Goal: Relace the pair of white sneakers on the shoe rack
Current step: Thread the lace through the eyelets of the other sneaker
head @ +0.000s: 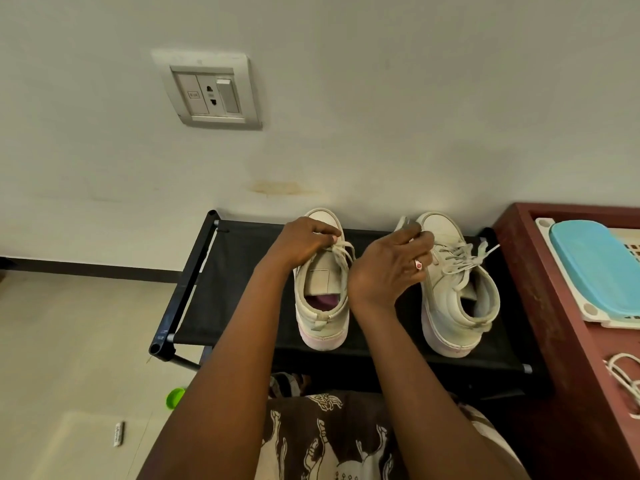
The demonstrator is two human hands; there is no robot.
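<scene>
white canvas, a little grubby at the soles: the pair of sneakers stands on the black fabric top of the shoe rack (pixel 242 271), toes toward the back edge by the wall, heels toward the front edge. the left sneaker (pixel 320 303) sits near the middle of the rack; the right sneaker (pixel 460 299) sits near the right end, just beside the dark red cabinet (pixel 554 341).

the left hand (pixel 301 242) is pinched shut on the lace (pixel 341 251) of the left sneaker, low down by the toe end of the eyelets. the right hand (pixel 391 268), with a ring on one finger, is raised between the two shoes, its fingertips closed on what looks like a lace end; which shoe that end belongs to cannot be told for sure. the right sneaker's laces (pixel 460 258) lie in a loose tangle across its tongue, one end trailing toward the right.

judging by this, the step in hand is working the lace through the lowest eyelets of the left sneaker. to do it well, it helps to even both ends before going higher, keep the lace flat and untwisted as it passes each eyelet, and steady the shoe so it does not slide on the slack fabric. pulling upward and outward, not toward the wall, should keep the shoe from tipping off the back edge. the right sneaker looks like it still needs sorting afterwards.
</scene>
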